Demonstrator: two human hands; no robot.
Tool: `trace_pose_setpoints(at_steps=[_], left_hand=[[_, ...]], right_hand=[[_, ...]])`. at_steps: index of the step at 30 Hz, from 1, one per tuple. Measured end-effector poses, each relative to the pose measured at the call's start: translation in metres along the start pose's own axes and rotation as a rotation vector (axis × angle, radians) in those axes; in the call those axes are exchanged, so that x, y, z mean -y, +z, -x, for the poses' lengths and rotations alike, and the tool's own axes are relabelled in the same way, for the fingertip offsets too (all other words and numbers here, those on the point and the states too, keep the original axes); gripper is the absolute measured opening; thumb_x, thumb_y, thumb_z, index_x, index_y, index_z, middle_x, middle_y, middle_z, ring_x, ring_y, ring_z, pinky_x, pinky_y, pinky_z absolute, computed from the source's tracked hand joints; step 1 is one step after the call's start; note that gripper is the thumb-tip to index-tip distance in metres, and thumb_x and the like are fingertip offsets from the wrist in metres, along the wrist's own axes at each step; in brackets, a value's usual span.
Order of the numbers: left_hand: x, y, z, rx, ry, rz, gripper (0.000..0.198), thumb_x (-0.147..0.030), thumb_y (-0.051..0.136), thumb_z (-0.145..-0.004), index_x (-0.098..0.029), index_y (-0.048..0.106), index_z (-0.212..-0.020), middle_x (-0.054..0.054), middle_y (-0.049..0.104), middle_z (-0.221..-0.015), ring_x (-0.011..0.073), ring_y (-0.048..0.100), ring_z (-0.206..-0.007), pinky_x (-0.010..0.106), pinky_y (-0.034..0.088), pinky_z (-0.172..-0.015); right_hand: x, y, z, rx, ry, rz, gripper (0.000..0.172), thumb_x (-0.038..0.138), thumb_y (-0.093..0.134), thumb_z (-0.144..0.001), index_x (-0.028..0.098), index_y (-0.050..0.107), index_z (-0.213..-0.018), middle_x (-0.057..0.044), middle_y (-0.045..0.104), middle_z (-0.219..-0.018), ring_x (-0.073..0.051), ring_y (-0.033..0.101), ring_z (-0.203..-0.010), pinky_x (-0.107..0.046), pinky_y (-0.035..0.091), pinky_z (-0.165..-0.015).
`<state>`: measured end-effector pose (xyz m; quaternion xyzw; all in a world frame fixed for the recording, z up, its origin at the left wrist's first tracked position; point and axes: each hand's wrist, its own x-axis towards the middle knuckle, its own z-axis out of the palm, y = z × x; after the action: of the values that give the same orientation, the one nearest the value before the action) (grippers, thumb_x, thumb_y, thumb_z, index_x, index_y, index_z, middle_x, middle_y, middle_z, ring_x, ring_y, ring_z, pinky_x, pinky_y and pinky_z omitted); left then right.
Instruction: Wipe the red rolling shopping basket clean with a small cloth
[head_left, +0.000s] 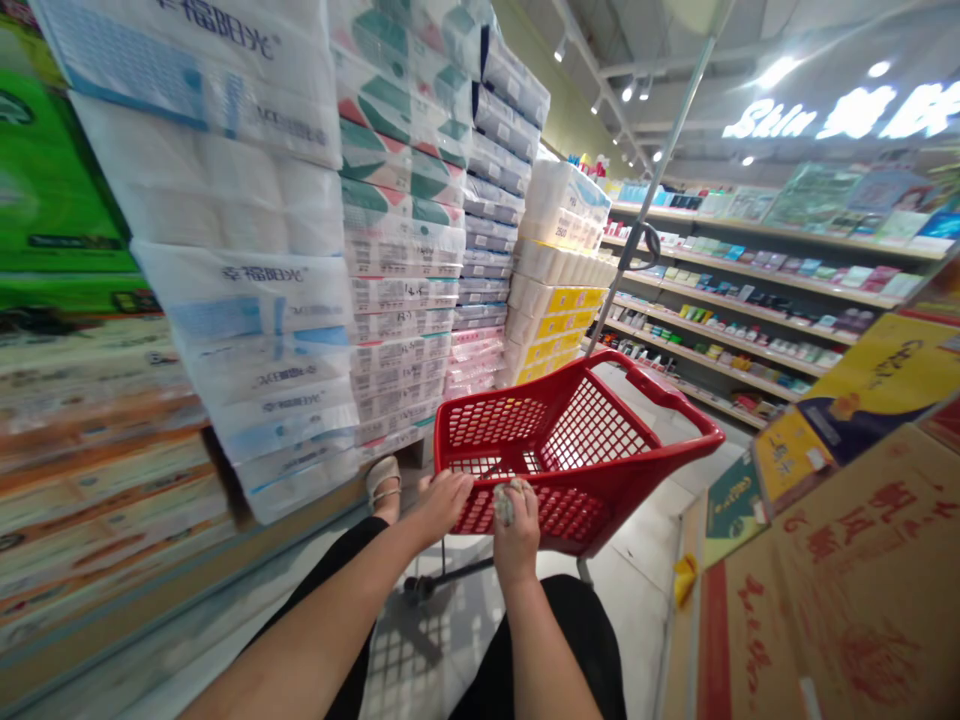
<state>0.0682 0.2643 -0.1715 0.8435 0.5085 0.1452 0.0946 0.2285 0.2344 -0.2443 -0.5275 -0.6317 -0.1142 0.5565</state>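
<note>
A red plastic shopping cart (600,500) stands side-on before me, its handle to the right. Nothing shows in its basket apart from a dark strip on the bottom. My left hand (448,500) has its fingers curled over the near rim, close to the left corner. A little to the right, my right hand (521,530) grips the same rim. A small crumpled, pale greenish-white thing (505,506) is at its fingers; its kind is unclear. The fingertips of both hands are partly hidden behind the rim.
Tall stacks of wrapped toilet paper (277,300) line the left side. Printed cardboard boxes (847,580) crowd the right. Shelves of small goods (750,290) run across the back. A metal pole (660,180) rises behind the cart. Pale tiled floor (637,600) lies between.
</note>
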Motion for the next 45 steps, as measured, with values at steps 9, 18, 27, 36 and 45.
trace_pose_setpoints(at_steps=[9,18,27,36,45], left_hand=[[-0.001,0.001,0.001,-0.039,-0.003,0.115,0.049,-0.028,0.016,-0.098,-0.021,0.061,-0.117,0.009,0.066,-0.121,0.0242,0.057,-0.111,0.046,0.039,-0.100],[0.004,-0.007,-0.002,0.037,-0.008,0.489,0.068,-0.046,0.005,-0.098,-0.019,0.063,-0.120,0.008,0.066,-0.123,0.0220,0.052,-0.121,0.044,0.031,-0.111],[0.015,0.004,-0.002,0.030,0.064,0.384,0.058,-0.040,0.014,-0.098,-0.015,0.058,-0.126,0.011,0.062,-0.128,0.0222,0.052,-0.122,0.043,0.032,-0.111],[0.016,0.011,-0.005,0.014,0.083,0.166,0.044,-0.029,0.023,-0.097,-0.021,0.059,-0.122,0.008,0.064,-0.125,0.0215,0.056,-0.115,0.041,0.040,-0.104],[0.007,0.004,-0.004,-0.022,0.025,0.202,0.043,-0.031,0.025,-0.096,-0.023,0.063,-0.116,0.006,0.069,-0.109,0.0184,0.059,-0.102,0.036,0.042,-0.096]], right_hand=[[0.010,-0.004,0.000,0.087,-0.077,-0.010,0.040,0.008,0.046,-0.081,0.016,0.061,-0.117,-0.016,0.053,-0.126,-0.026,0.050,-0.123,-0.041,0.050,-0.098],[0.023,0.003,0.008,0.188,-0.010,-0.128,0.047,0.004,0.045,-0.078,0.017,0.062,-0.119,-0.014,0.054,-0.127,-0.026,0.049,-0.124,-0.044,0.045,-0.103],[0.018,-0.003,0.007,0.188,-0.027,-0.087,0.049,0.002,0.047,-0.076,0.020,0.062,-0.119,-0.013,0.054,-0.128,-0.025,0.049,-0.125,-0.041,0.045,-0.103],[0.016,-0.017,-0.006,-0.050,0.102,-0.018,0.045,0.015,0.047,-0.089,0.015,0.050,-0.134,-0.019,0.040,-0.137,-0.029,0.041,-0.133,-0.048,0.043,-0.106],[0.007,-0.014,-0.008,0.062,-0.040,-0.073,0.042,0.012,0.045,-0.090,0.016,0.056,-0.130,-0.015,0.048,-0.138,-0.024,0.048,-0.129,-0.042,0.045,-0.106]])
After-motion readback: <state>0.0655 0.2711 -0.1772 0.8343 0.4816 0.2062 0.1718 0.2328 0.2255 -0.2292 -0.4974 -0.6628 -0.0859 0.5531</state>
